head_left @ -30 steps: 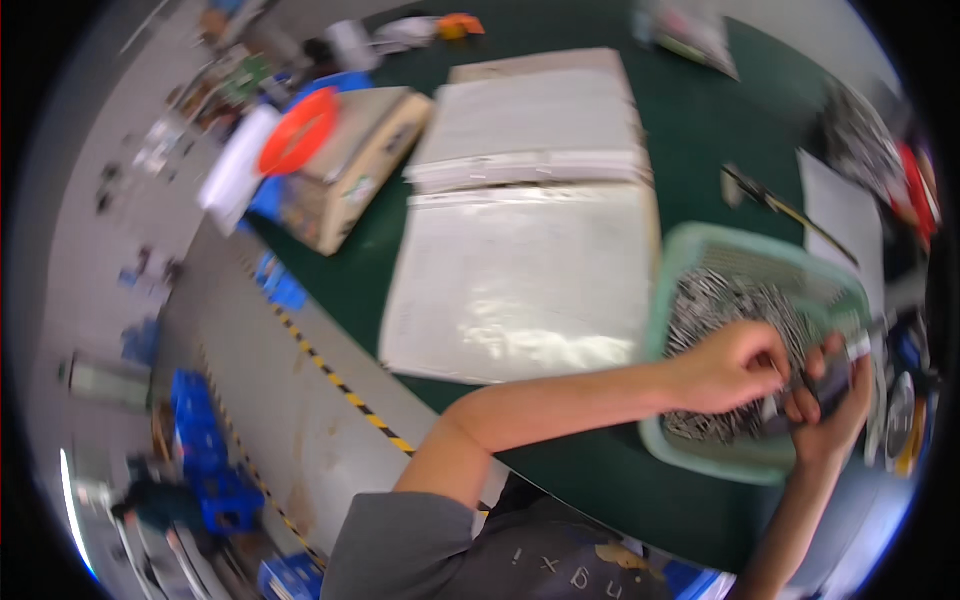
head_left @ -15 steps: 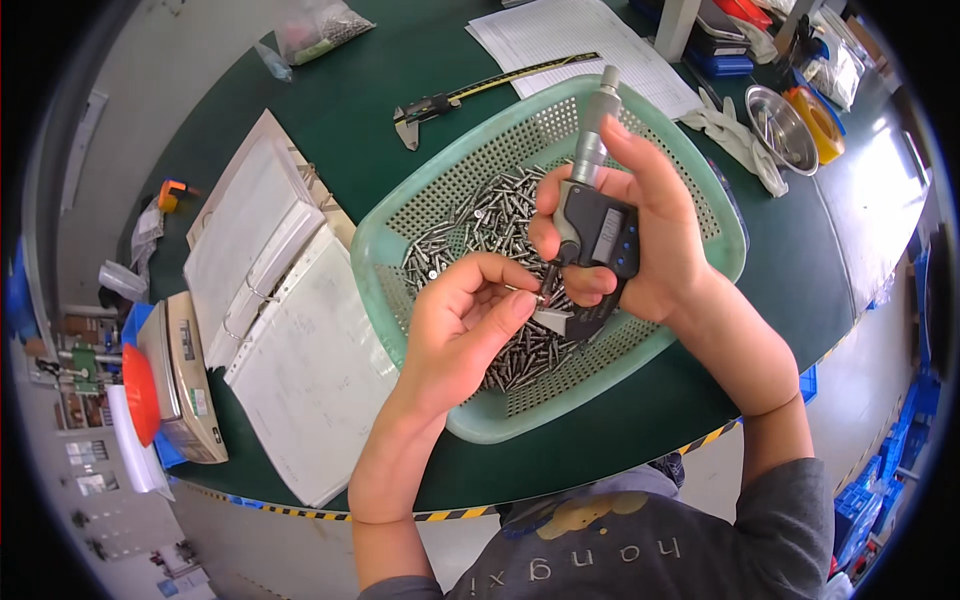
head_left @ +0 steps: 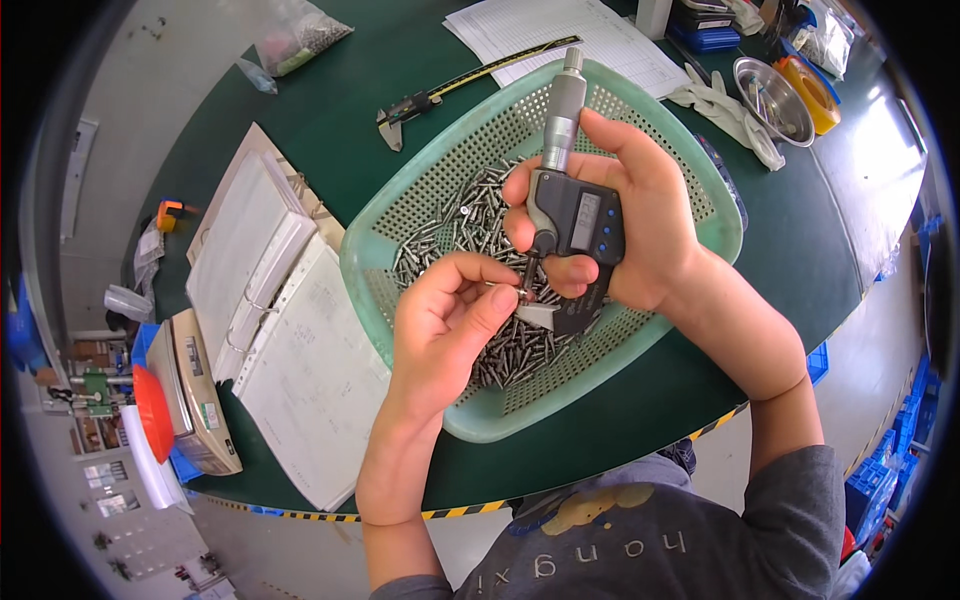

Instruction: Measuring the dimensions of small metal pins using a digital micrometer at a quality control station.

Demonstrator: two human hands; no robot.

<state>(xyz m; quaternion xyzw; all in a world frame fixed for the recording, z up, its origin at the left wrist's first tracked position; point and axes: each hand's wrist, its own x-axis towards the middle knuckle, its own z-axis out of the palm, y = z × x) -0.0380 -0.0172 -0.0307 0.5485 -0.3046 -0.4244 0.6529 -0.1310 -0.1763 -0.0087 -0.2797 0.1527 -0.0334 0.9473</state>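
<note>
Right hand point(head_left: 640, 225) closed around digital micrometer point(head_left: 572, 215), fingers wrapped over grey body, thimble pointing to far side, display facing up; left hand point(head_left: 445, 320) pinched shut, thumb and forefinger gripping small metal pin point(head_left: 505, 292) just at the micrometer's measuring faces, whether seated between anvil and spindle not discernible; both hands held above green perforated basket point(head_left: 700, 170), centre of scene, resting on dark green table point(head_left: 340, 120); basket holding heap of loose metal pins point(head_left: 470, 215) spread across its floor; open ring binder point(head_left: 290, 330) with white sheets lying left of basket, just beside its rim; weighing scale point(head_left: 200, 390) with red object point(head_left: 152, 412) further left at near table edge; vernier caliper point(head_left: 450, 88) lying on table beyond basket, far side; printed sheet point(head_left: 540, 25) at far edge; white gloves point(head_left: 725, 110) and steel bowl point(head_left: 770, 85) far right; clear bag of small parts point(head_left: 300, 38) far left; yellow-black hazard tape point(head_left: 450, 512) along near table edge.
</note>
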